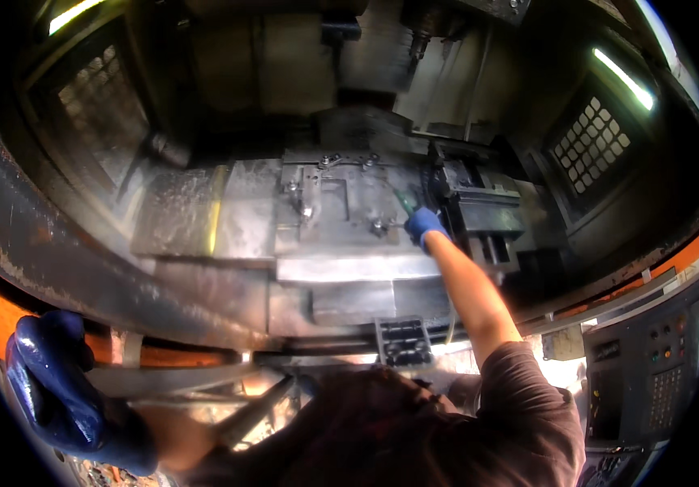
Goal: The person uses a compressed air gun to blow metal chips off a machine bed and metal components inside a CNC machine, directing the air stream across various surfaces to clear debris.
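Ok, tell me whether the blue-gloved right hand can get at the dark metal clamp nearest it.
Probably yes: the blue-gloved right hand is just right of the dark metal clamp, with nothing visible between them. Its fingers seem closed around a slim green tool, though, so grasping might be hampered.

Green tool [403, 200] in blue-gloved right hand [425, 226]

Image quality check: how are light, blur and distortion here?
Head view: fisheye bends straight edges, corners black; light strips glare against dim walls; highlights shine on the left grip's glossy blue glove; the green tool in the right grip is soft; the left window looks blurrier than the right window.
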`<state>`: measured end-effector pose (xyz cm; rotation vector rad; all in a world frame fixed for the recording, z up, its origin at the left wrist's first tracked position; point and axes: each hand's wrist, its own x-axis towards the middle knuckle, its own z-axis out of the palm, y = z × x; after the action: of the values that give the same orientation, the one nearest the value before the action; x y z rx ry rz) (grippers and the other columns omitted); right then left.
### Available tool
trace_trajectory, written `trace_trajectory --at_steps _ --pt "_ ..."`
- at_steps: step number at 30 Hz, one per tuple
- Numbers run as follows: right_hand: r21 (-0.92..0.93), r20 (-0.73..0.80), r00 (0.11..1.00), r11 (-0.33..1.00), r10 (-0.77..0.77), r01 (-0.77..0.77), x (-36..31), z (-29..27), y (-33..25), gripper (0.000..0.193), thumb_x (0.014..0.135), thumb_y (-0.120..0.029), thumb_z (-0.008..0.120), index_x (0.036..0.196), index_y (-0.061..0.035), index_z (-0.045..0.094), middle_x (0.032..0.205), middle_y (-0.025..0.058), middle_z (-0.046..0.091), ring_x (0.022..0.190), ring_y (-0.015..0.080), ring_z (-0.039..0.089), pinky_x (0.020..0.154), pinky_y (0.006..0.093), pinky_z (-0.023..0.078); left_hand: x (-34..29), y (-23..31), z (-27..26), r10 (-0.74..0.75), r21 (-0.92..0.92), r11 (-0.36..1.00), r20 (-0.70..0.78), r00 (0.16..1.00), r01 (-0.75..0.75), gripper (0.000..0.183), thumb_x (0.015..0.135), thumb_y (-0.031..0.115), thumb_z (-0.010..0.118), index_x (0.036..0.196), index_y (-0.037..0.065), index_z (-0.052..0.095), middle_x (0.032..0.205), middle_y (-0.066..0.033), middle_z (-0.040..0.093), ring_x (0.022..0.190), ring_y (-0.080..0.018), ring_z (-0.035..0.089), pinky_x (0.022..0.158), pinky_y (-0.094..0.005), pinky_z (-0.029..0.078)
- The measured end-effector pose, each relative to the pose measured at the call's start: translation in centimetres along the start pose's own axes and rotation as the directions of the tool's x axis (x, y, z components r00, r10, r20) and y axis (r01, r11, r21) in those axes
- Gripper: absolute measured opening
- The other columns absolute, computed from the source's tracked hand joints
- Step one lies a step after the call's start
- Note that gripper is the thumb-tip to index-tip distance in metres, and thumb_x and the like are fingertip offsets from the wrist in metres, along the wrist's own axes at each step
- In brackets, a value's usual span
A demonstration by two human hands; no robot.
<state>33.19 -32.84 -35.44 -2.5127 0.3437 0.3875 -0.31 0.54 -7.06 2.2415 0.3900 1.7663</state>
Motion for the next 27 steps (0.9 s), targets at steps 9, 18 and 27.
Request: trace_trajectory --at_steps 9,18,27 --pt "-0.113 0.019 0.957 0.951 -0.288 0.289 1.1 3.5 -1.5 0.032 0.082 -0.017 0.057 0.114 -0.0107 0.060 0.087 0.0167 0.068 0.071 0.0288 0.068 0.061 0.0405 0.053 0.0 -1.4 -1.3 0.101 -0.105 0.990 0.095 0.990 -0.091 0.034 0.096 0.023 0.046 0.080 -0.004 0.059 0.069 -0.0095 0.055 0.058 -0.0165 0.047 0.054 -0.0279 0.035" --pt "-0.095 0.007 0.970 0.966 -0.242 0.242 0.0 4.8 -4.2 0.028 0.084 -0.013 0.053 0.111 -0.0103 0.063 0.086 0.0160 0.068 0.067 0.0274 0.068 0.059 0.0398 0.053 -0.3 -0.9 -0.1 -0.056 0.013 0.998 -0.082 0.995 0.057 0.030 0.095 0.013 0.045 0.074 -0.005 0.056 0.067 -0.0088 0.054 0.054 -0.0135 0.040 0.052 -0.0282 0.030" --pt "-0.017 0.076 0.964 0.966 -0.256 0.258 -1.8 5.0 -5.4 0.025 0.085 -0.018 0.057 0.107 -0.0069 0.062 0.079 0.0146 0.068 0.059 0.0236 0.066 0.053 0.0371 0.051 0.0 -1.0 -0.8 -0.024 -0.086 0.996 -0.006 1.000 0.023 0.027 0.093 0.011 0.046 0.073 -0.005 0.055 0.065 -0.0085 0.051 0.053 -0.0134 0.039 0.052 -0.0276 0.029"
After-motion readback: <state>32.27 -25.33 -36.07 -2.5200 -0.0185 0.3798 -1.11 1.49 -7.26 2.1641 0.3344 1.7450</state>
